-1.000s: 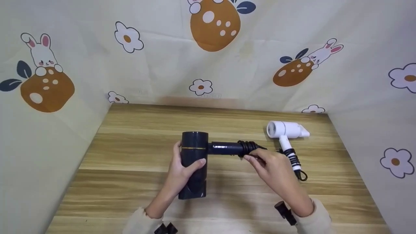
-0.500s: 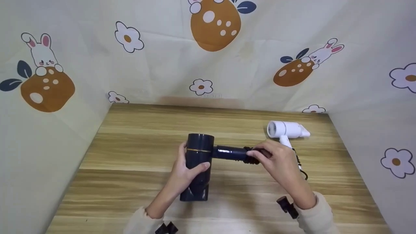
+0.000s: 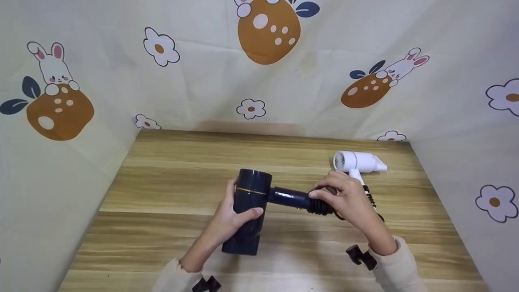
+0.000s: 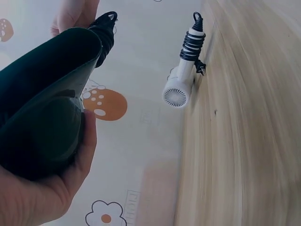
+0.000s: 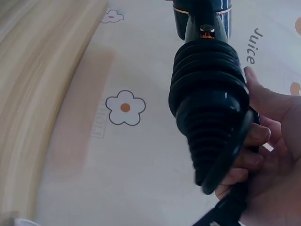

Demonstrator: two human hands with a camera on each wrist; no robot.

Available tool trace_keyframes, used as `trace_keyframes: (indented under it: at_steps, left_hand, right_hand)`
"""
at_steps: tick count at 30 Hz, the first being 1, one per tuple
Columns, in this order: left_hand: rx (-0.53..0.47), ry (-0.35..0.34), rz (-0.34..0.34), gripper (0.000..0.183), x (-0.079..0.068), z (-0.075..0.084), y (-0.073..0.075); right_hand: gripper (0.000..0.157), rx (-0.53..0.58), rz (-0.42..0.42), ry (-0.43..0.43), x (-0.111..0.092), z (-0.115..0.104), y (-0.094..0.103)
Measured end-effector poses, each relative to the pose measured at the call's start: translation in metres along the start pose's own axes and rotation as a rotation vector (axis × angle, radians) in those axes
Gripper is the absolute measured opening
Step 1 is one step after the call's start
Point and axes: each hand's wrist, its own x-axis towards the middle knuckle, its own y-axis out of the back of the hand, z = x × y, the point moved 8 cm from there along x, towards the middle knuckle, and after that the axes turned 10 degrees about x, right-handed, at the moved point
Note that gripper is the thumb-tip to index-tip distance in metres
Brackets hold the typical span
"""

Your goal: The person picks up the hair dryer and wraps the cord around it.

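A glossy dark blue hair dryer point(image 3: 253, 182) with a thin gold ring is held up over the table, barrel upright in the head view and handle pointing right. My left hand point(image 3: 229, 215) grips the barrel, thumb across its front. The black power cord point(image 5: 209, 70) is wound in tight coils round the handle's end. Beside those coils, my right hand point(image 3: 346, 196) holds the cord's loose end between thumb and curled fingers. In the right wrist view, a loop of cord hangs past the ribbed cord sleeve point(image 5: 207, 141). The left wrist view looks into the dryer's dark nozzle point(image 4: 47, 108).
A white hair dryer point(image 3: 357, 161) lies at the back right of the wooden table point(image 3: 170, 182), black cord point(image 4: 192, 46) wrapped round its handle. My right hand partly covers that handle in the head view. Printed cloth walls point(image 3: 194, 81) stand at the back and both sides.
The dark hair dryer has shifted slightly right and tilted, its handle end dropping lower. My right hand has moved from below the coils to above them, still holding cord.
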Motion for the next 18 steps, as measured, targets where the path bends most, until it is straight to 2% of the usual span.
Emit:
trace_keyframes:
  at_steps: [4,9,11,14,18]
  left_hand:
    - [-0.059,-0.001,-0.047,0.077,-0.001,-0.001,-0.002]
    - [-0.113,-0.017,-0.105,0.073,-0.003,0.001,-0.005]
    - [-0.13,-0.025,-0.124,0.073,-0.003,0.003,-0.006]
    - [-0.174,-0.025,-0.145,0.072,-0.004,0.004,-0.008]
    - [-0.225,-0.027,-0.144,0.071,-0.006,0.005,-0.009]
  right_hand:
    - [0.011,0.216,-0.088,-0.101,0.001,0.011,-0.002]
    - [0.01,0.557,-0.248,-0.221,-0.002,0.021,-0.012]
    - [0.012,0.692,-0.309,-0.231,-0.003,0.022,-0.016]
    - [0.019,0.862,-0.378,-0.19,-0.003,0.02,-0.022]
    - [0.02,0.991,-0.418,-0.163,-0.004,0.02,-0.029]
